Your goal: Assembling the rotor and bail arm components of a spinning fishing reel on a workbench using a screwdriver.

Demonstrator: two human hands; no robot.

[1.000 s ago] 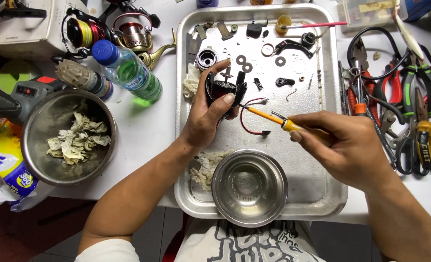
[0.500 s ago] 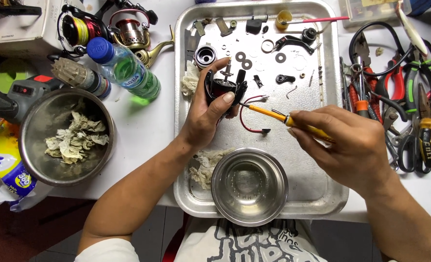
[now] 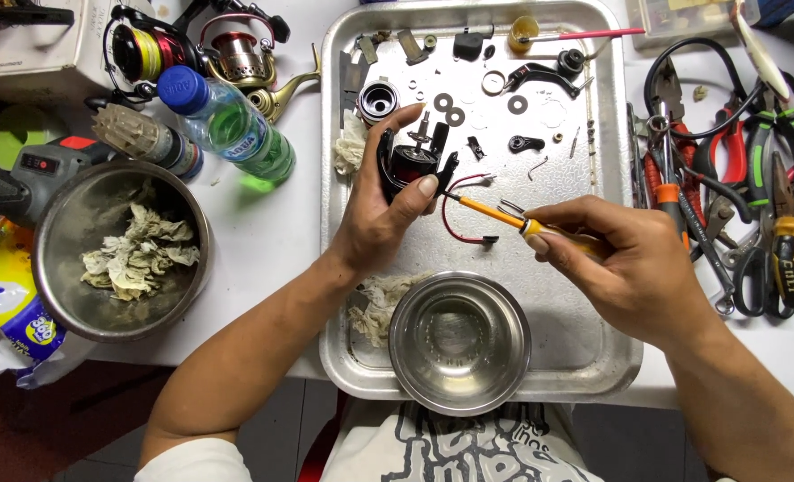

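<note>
My left hand (image 3: 381,210) grips a black fishing reel body (image 3: 413,161) over a metal tray (image 3: 593,353). A yellow-handled screwdriver (image 3: 495,214) is held in my right hand (image 3: 625,263), its tip touching the reel body near my left thumb. A thin red wire bail (image 3: 455,219) loops below the reel. Small washers, screws and black reel parts (image 3: 513,103) lie scattered on the tray's far half. A small steel bowl (image 3: 459,344) with clear liquid sits at the tray's near edge, between my forearms.
A larger steel bowl (image 3: 120,250) with crumpled rags stands left. A green bottle (image 3: 232,125), a spray can (image 3: 147,141) and spinning reels (image 3: 236,45) lie behind it. Pliers, cutters and screwdrivers (image 3: 754,196) crowd the right side. A dirty rag (image 3: 379,303) lies on the tray.
Both hands hold nearly the same pose; the screwdriver tip stays at the reel body, with only a slight shift of my right hand.
</note>
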